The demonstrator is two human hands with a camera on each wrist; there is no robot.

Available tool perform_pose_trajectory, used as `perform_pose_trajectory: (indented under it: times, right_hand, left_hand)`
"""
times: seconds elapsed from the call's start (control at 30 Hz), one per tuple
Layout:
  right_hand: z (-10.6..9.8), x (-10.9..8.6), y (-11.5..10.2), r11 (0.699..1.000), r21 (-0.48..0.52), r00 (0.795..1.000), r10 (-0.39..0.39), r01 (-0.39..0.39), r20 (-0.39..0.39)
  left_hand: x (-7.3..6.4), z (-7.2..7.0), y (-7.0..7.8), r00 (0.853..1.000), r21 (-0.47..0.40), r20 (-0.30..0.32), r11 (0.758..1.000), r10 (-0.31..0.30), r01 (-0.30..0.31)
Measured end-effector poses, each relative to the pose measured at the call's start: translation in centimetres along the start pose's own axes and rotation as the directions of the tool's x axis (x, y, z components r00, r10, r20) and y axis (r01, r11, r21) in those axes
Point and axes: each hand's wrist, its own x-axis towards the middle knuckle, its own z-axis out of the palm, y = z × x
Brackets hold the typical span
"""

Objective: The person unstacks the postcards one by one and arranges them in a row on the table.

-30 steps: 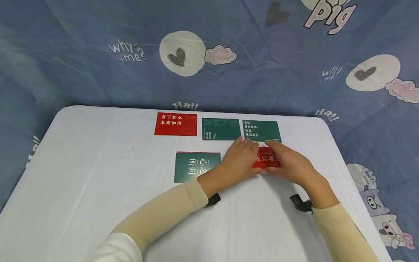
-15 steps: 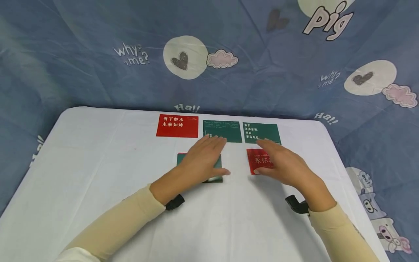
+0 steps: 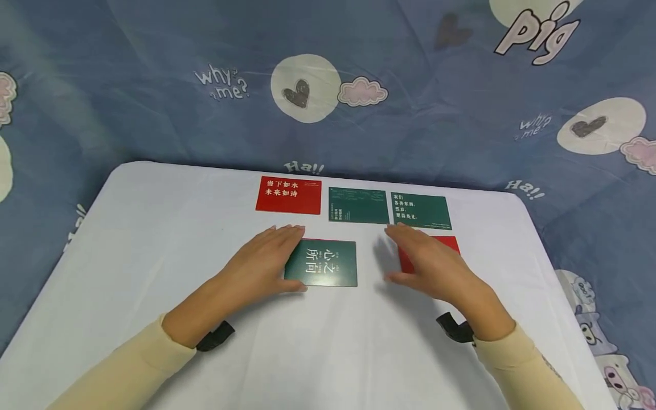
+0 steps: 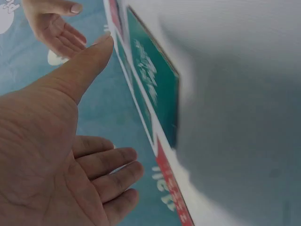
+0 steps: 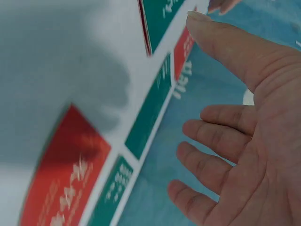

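In the head view, my left hand hovers at the left edge of a stack of cards topped by a green card, thumb spread from the fingers. A thin red edge peeks out behind that card's far side. My right hand is over a red card on the right, covering most of it. Both hands hold nothing; their fingers are relaxed in the left wrist and right wrist views. The right wrist view shows that red card flat with white lettering.
Along the table's far side lie a red card, a dark green card and another green card in a row. A white cloth covers the table. Behind it hangs a blue printed curtain.
My left hand has left the red card on the right and moved left across to the stack's left side. My right hand has shifted slightly left, off the card's front. The head view has turned a little.
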Motion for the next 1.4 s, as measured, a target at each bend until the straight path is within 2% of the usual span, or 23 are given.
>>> perform_pose_trajectory:
  times: [0.27, 0.5, 0.7, 1.0, 1.4]
  right_hand:
    - [2.6, 1.3, -1.7, 0.996, 0.016, 0.995, -0.091, 0.090, 0.032]
    - [5.0, 2.7, -2.4, 0.986, 0.036, 0.986, -0.166, 0.165, 0.024]
    - [6.0, 3.5, -2.5, 0.984, 0.026, 0.984, -0.175, 0.174, 0.028]
    - [6.7, 3.8, -2.2, 0.979, 0.041, 0.980, -0.199, 0.200, -0.014]
    - [6.6, 3.8, -2.2, 0.978, 0.066, 0.981, -0.195, 0.196, -0.017]
  left_hand:
    - [-1.0, 0.3, -1.4, 0.999, -0.053, 0.049, 0.998, -0.022, 0.025]
    - [-0.7, 1.3, -2.0, 0.998, -0.071, 0.063, 0.997, 0.003, 0.001]
    - [-0.3, 2.1, -2.1, 0.996, -0.040, 0.085, 0.999, -0.002, 0.005]
    - [-0.1, 1.9, -2.1, 0.998, 0.062, 0.023, 0.997, 0.054, -0.056]
    - [-0.1, 2.0, -2.3, 0.996, 0.061, -0.001, 0.994, 0.090, -0.090]
